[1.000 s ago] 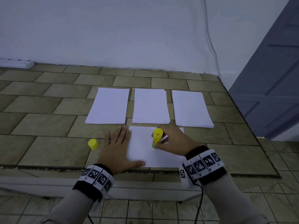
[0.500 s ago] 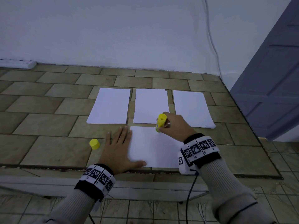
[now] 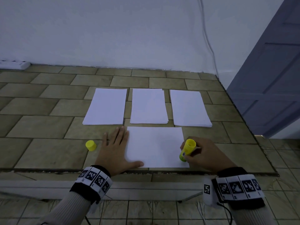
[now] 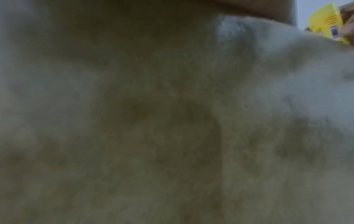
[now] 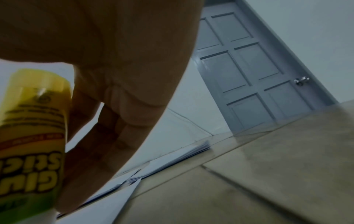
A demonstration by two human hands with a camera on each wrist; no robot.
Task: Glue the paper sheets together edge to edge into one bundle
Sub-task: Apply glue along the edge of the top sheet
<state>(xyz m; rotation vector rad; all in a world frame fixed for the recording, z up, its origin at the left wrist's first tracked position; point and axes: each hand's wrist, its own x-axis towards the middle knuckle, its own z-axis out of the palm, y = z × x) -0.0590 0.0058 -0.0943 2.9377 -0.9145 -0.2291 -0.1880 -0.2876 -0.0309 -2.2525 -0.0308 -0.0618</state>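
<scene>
A single white sheet (image 3: 155, 146) lies landscape near the table's front edge. My left hand (image 3: 116, 149) lies flat with straight fingers beside the sheet's left edge, thumb on its near left corner. My right hand (image 3: 197, 154) grips an uncapped yellow glue stick (image 3: 187, 150), tip down on the sheet's right edge near the front corner. The right wrist view shows the glue stick (image 5: 32, 145) close up in my fingers. The left wrist view is blurred, with the glue stick (image 4: 327, 22) at its top right. Behind the sheet lie three stacks of paper: left (image 3: 106, 107), middle (image 3: 148, 107), right (image 3: 190, 109).
The yellow cap (image 3: 90, 145) stands on the tiled tabletop (image 3: 40, 127) left of my left hand. A white power strip (image 3: 14, 64) lies at the back left by the wall. A grey door (image 3: 274, 82) stands at the right. A cable (image 3: 209, 43) runs down the wall.
My right hand has carried the glue stick from the sheet's far edge to its right edge, down toward the near right corner. The left hand has stayed in place.
</scene>
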